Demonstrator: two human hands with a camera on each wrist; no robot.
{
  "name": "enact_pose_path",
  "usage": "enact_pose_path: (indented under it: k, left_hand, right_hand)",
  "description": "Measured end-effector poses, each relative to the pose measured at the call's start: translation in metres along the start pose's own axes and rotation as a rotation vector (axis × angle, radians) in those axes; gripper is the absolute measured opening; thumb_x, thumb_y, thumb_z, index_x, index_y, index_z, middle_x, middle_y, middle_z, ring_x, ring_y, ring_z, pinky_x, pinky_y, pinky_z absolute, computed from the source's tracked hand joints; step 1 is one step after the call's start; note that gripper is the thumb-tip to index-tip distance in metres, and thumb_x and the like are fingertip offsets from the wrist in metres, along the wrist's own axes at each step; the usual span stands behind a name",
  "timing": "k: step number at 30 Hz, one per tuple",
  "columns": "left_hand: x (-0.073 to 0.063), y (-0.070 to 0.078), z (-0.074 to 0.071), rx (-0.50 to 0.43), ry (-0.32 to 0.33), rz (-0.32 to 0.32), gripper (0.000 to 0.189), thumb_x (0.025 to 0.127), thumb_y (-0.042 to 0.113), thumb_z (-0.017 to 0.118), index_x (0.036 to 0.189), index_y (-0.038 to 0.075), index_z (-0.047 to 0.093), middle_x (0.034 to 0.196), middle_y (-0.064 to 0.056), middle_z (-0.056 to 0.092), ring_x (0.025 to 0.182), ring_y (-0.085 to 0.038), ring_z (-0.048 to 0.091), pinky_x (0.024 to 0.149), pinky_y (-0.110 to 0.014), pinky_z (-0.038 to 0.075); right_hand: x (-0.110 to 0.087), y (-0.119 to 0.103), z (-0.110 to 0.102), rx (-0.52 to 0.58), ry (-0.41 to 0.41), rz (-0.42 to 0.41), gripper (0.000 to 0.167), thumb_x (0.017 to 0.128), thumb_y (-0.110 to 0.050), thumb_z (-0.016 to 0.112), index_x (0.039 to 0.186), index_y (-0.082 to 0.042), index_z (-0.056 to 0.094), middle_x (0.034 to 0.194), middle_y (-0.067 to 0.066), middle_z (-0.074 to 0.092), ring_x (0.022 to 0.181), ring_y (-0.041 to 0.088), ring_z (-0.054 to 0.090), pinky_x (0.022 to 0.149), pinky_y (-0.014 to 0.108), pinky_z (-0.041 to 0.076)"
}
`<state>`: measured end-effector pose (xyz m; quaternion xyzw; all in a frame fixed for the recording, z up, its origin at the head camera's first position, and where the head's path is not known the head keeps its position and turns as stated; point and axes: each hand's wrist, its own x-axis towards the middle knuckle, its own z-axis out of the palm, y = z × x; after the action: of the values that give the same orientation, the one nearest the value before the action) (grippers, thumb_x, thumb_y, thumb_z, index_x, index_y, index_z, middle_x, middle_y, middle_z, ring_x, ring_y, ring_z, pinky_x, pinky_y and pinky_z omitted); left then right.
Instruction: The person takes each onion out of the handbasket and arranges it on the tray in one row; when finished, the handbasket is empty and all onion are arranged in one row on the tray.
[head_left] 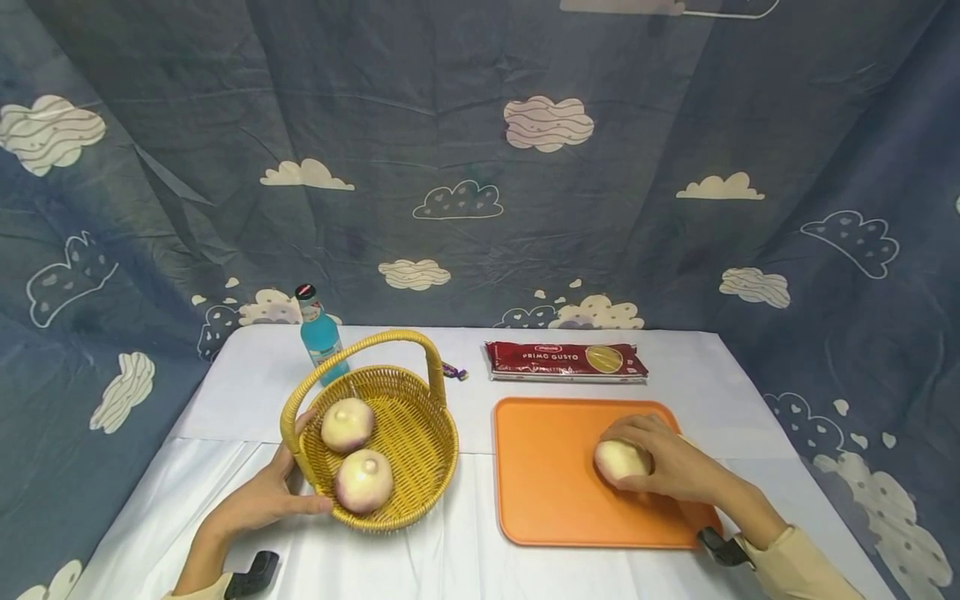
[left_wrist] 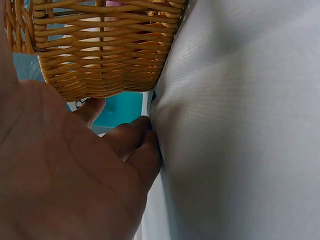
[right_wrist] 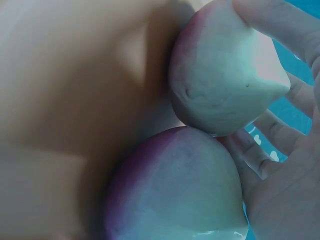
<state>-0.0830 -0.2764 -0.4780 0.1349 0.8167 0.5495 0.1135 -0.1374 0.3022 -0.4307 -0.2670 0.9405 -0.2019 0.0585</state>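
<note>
A yellow wicker basket (head_left: 408,442) with a tall handle holds two white turnips with purple undersides, one turnip (head_left: 348,425) behind the other turnip (head_left: 363,481). My left hand (head_left: 258,496) rests against the basket's left side, thumb near the front rim and fingers spread toward the back. In the left wrist view, those fingers are low beside the weave. On the orange tray (head_left: 547,500), my right hand (head_left: 671,458) grips a turnip (head_left: 621,461) between thumb and fingers. The right wrist view shows a second turnip (right_wrist: 180,195) touching the held one; my hand mostly hides it from the head view.
A bottle of blue drink (head_left: 321,337) stands behind the basket on the left. Beyond the tray lies a red spaghetti packet (head_left: 566,360). A small purple-wrapped sweet (head_left: 454,372) is behind the basket handle. A dark cloud-patterned curtain (head_left: 450,250) hangs along the table's far edge.
</note>
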Motion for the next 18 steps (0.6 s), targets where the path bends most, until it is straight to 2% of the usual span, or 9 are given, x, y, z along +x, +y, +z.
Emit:
enact_pose_path:
  k: [10,18]
  left_hand:
    - [0.0012,-0.0035,-0.0017,-0.014,0.001,0.026,0.126,0.075,0.01,0.087,0.162,0.028,-0.003,0.166,-0.023,-0.003,0.15,-0.046,-0.004,0.1,0.002,0.015]
    - [0.0024,-0.0042,-0.0016,-0.043,-0.01,0.043,0.125,0.076,0.008,0.086,0.162,0.028,-0.003,0.167,-0.021,-0.001,0.151,-0.045,-0.004,0.101,0.002,0.016]
  right_hand:
    - [0.001,0.0017,0.0005,-0.013,-0.01,0.018,0.056,0.079,-0.05,0.082,0.125,-0.023,0.067,0.127,-0.003,0.06,0.12,0.023,0.05,0.094,0.048,0.052]
    - [0.002,0.0044,0.0007,-0.045,0.004,-0.023,0.055,0.079,-0.046,0.083,0.126,-0.022,0.066,0.127,-0.004,0.059,0.12,0.021,0.05,0.092,0.044,0.053]
